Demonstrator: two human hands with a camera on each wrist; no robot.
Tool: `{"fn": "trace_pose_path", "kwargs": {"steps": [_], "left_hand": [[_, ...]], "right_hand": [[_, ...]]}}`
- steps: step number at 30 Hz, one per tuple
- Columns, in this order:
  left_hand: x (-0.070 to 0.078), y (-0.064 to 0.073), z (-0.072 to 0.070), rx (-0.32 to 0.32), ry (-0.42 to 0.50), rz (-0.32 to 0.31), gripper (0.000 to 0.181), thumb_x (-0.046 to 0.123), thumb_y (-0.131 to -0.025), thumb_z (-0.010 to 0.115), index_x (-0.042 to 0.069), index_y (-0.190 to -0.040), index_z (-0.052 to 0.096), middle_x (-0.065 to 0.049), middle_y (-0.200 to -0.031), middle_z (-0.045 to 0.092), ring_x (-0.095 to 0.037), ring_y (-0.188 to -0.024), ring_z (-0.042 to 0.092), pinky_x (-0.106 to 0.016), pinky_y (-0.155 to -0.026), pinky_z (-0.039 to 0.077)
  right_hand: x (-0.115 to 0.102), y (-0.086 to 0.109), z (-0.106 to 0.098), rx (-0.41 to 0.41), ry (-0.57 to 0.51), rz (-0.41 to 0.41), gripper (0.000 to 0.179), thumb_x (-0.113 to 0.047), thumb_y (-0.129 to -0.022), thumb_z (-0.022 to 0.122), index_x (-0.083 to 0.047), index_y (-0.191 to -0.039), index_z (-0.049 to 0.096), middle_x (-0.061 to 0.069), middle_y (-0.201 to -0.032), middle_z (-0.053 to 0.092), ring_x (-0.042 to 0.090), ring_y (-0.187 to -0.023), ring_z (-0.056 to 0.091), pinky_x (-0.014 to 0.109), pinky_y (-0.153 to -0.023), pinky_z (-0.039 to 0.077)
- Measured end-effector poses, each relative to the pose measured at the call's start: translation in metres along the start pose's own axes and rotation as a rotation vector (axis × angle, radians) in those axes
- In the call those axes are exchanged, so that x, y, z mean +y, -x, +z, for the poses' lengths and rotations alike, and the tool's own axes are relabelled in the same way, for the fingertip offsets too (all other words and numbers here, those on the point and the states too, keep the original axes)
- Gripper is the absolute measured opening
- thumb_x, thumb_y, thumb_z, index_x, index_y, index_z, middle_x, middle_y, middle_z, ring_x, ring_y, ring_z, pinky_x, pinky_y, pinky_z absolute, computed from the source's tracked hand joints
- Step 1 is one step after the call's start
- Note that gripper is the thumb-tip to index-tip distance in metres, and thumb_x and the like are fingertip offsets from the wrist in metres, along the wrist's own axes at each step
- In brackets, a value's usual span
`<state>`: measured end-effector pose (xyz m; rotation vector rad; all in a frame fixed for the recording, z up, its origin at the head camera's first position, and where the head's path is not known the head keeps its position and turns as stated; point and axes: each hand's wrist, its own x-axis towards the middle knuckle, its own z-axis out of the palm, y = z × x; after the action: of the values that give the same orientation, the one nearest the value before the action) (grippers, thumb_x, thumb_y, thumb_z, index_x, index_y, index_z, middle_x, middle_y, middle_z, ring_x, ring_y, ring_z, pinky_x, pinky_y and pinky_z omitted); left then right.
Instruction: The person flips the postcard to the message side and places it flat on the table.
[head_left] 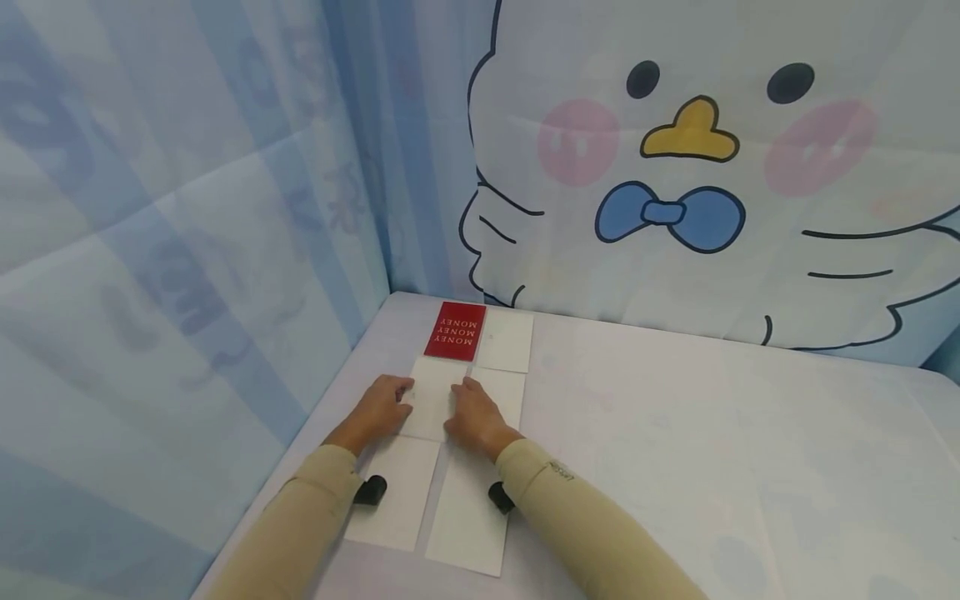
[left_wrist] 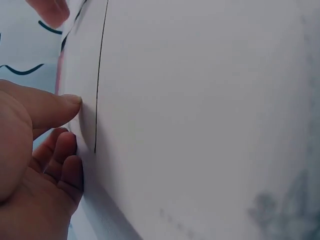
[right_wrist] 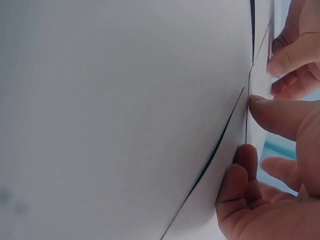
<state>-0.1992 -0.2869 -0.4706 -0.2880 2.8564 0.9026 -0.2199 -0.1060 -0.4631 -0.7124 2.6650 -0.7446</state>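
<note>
A white rectangular card (head_left: 433, 400) lies flat on the table between both hands. My left hand (head_left: 378, 408) is at its left edge, with thumb and forefinger spread along that side. At the right edge, my right hand (head_left: 476, 418) touches with thumb and fingertips, partly covering the white card beside it (head_left: 504, 392). In the left wrist view the left thumb (left_wrist: 67, 107) presses near the card's border, with the other fingers loosely bent. The right thumb (right_wrist: 270, 112) rests at a seam between cards in the right wrist view.
Above the middle card lies a red card (head_left: 456, 332) printed "MONEY" three times, beside a white card (head_left: 506, 340). Nearer me lie two more white cards, one left (head_left: 397, 500) and one right (head_left: 467, 525). A patterned curtain (head_left: 187, 208) borders the white-covered table (head_left: 712, 458).
</note>
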Motion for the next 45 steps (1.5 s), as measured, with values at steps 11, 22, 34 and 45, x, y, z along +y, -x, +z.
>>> {"fn": "trace_pose_path", "kwargs": {"steps": [11, 22, 34, 45], "left_hand": [[-0.002, 0.001, 0.002, -0.039, 0.058, -0.042, 0.051, 0.004, -0.095, 0.063, 0.001, -0.144, 0.049, -0.018, -0.129, 0.055, -0.032, -0.110, 0.053, -0.052, -0.103, 0.045], [-0.003, 0.004, 0.001, -0.058, 0.061, -0.059, 0.048, 0.007, -0.096, 0.063, 0.002, -0.143, 0.051, -0.019, -0.135, 0.053, -0.034, -0.113, 0.053, -0.055, -0.105, 0.042], [-0.003, 0.002, -0.003, -0.055, 0.089, -0.059, 0.050, 0.008, -0.096, 0.063, 0.004, -0.144, 0.050, -0.018, -0.136, 0.053, -0.034, -0.116, 0.053, -0.056, -0.105, 0.042], [0.005, -0.006, -0.024, 0.032, 0.133, 0.026, 0.057, 0.012, -0.097, 0.063, 0.004, -0.150, 0.042, -0.021, -0.150, 0.039, -0.039, -0.129, 0.046, -0.055, -0.106, 0.042]], "right_hand": [[0.003, 0.001, -0.001, -0.078, -0.004, -0.024, 0.057, -0.010, -0.095, 0.065, 0.002, -0.147, 0.044, 0.016, -0.152, 0.043, 0.031, -0.144, 0.035, 0.041, -0.117, 0.027], [0.003, 0.003, 0.001, -0.096, 0.006, -0.037, 0.056, -0.011, -0.096, 0.064, 0.002, -0.147, 0.044, 0.016, -0.153, 0.042, 0.030, -0.144, 0.034, 0.040, -0.118, 0.026], [0.004, 0.003, -0.002, -0.068, -0.001, -0.060, 0.051, -0.012, -0.096, 0.063, -0.002, -0.144, 0.049, 0.014, -0.153, 0.042, 0.029, -0.144, 0.035, 0.042, -0.117, 0.028], [0.011, 0.009, -0.053, -0.015, -0.089, -0.105, 0.047, -0.025, -0.098, 0.064, -0.005, -0.140, 0.056, 0.011, -0.141, 0.056, 0.030, -0.134, 0.048, 0.046, -0.110, 0.039]]}}
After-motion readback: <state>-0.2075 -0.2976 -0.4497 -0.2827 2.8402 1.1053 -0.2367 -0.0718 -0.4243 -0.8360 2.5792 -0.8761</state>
